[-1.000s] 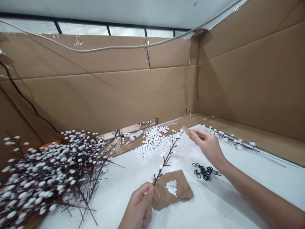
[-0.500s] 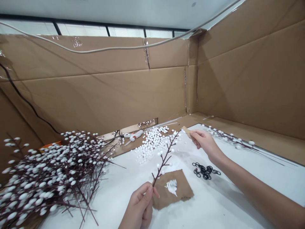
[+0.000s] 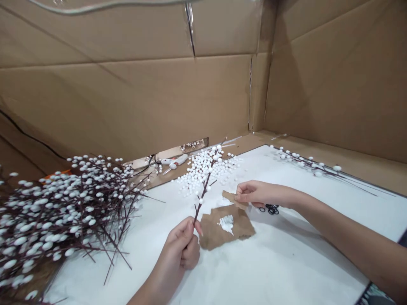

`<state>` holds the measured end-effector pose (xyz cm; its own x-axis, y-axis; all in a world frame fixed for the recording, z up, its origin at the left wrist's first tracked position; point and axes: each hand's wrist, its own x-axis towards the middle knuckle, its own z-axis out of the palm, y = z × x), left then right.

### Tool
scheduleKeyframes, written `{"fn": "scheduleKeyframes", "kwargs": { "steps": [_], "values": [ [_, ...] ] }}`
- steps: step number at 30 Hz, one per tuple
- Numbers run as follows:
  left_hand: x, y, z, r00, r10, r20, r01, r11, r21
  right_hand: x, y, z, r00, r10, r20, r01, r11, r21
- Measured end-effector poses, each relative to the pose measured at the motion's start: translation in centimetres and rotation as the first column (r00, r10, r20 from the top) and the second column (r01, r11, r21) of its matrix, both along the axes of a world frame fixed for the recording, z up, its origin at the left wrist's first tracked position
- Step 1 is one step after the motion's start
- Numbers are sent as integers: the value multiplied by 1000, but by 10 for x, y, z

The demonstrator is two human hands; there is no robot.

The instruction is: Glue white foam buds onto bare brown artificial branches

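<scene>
One twig (image 3: pixel 205 189) is pinched in the left hand (image 3: pixel 182 246), one scrap (image 3: pixel 229 196) in the right hand (image 3: pixel 258 193) — torn cardboard (image 3: pixel 210 233) holds white paste (image 3: pixel 227 223).

The right hand (image 3: pixel 259 194) partly hides the black rings (image 3: pixel 272 209).

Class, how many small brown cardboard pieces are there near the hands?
2: the white-smeared piece lying on the white surface, and the strip held in the right hand. Others may be hidden.
</scene>
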<state>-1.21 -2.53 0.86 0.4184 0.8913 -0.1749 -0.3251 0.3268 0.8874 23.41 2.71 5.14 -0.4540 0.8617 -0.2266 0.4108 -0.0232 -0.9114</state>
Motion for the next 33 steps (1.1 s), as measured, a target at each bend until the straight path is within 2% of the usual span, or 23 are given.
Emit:
{"fn": "scheduleKeyframes", "kwargs": {
  "steps": [4,11,20,22,25,29,31,33],
  "values": [
    [-1,0,1,1000,-21,19,21,1000,-14,3,2,-4,988,101,120,-106,994,38],
    [-2,2,2,1000,-31,4,31,1000,-2,4,5,-12,969,62,241,-73,997,37],
    [-4,0,3,998,-41,-39,43,999,30,0,1,-3,910,174,376,-201,979,34],
    [-4,1,2,999,-45,-29,46,998,33,0,-1,-1,892,167,420,-204,978,44],
    [-5,2,0,999,-48,-5,48,998,40,0,-4,-1,873,102,477,-156,985,76],
    [-4,2,-2,998,-62,27,60,996,71,0,-3,-5,872,-32,488,-67,981,184],
    [-4,2,-1,998,-47,39,44,997,68,0,0,-6,882,-132,453,-6,957,290],
    [-3,2,0,999,-12,44,10,998,58,1,3,-7,875,-278,398,85,895,438]
  ]
}}
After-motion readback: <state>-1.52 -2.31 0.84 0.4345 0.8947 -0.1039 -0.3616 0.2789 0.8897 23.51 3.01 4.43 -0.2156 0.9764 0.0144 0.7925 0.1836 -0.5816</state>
